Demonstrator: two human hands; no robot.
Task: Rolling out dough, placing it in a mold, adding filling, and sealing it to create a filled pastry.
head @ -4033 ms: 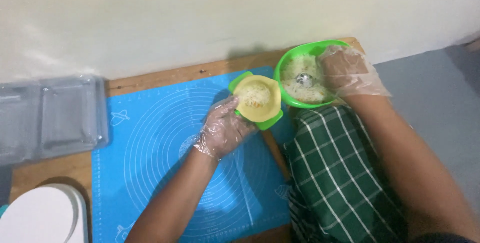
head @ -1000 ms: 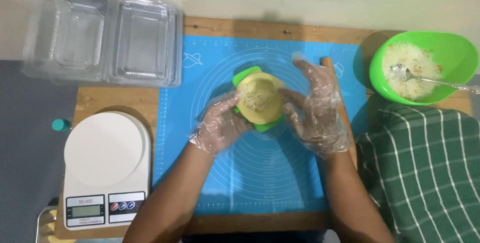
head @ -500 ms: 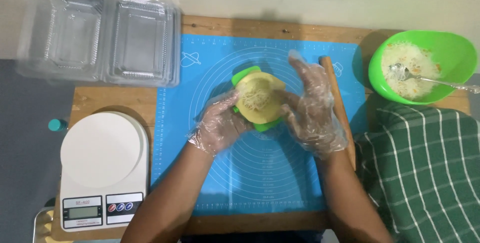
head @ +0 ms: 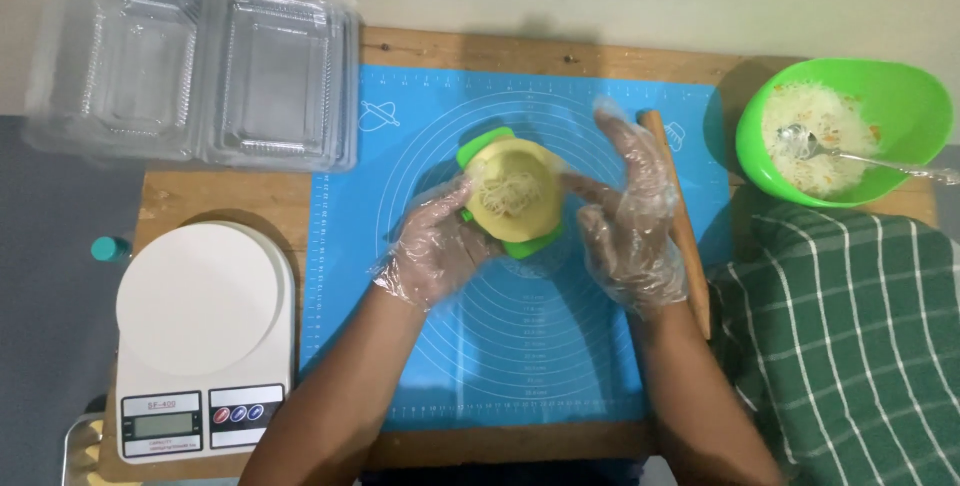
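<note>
Since half a second earlier, nothing shifted | left hand [head: 435,256] gripped green plastic dumpling mould [head: 510,198] lined with dough, opening up, long axis 11-to-5 o'clock | right hand [head: 625,208] fingers spread, touching its 3 o'clock edge | mould's underside hidden

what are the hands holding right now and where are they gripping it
The left hand grips the green mould, lined with dough, at its lower-left edge. The right hand touches its right rim with the fingertips.
</note>
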